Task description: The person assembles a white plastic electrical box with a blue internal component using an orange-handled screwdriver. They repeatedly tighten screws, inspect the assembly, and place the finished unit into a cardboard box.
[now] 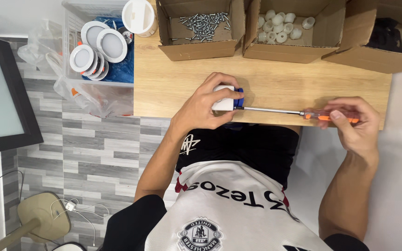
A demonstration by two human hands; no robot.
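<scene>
My left hand (208, 104) grips a small white fitting with a blue part (229, 98) against the wooden table (173, 79) near its front edge. My right hand (354, 122) holds the orange handle of a long screwdriver (275, 110). The metal shaft lies level, and its tip meets the blue side of the fitting.
At the table's back stand an open cardboard box of screws (202, 23), a box of white plastic caps (280, 27) and a third box (378, 46). A clear bin with round white lamps (97, 49) sits left of the table, beside a white cup (139, 16).
</scene>
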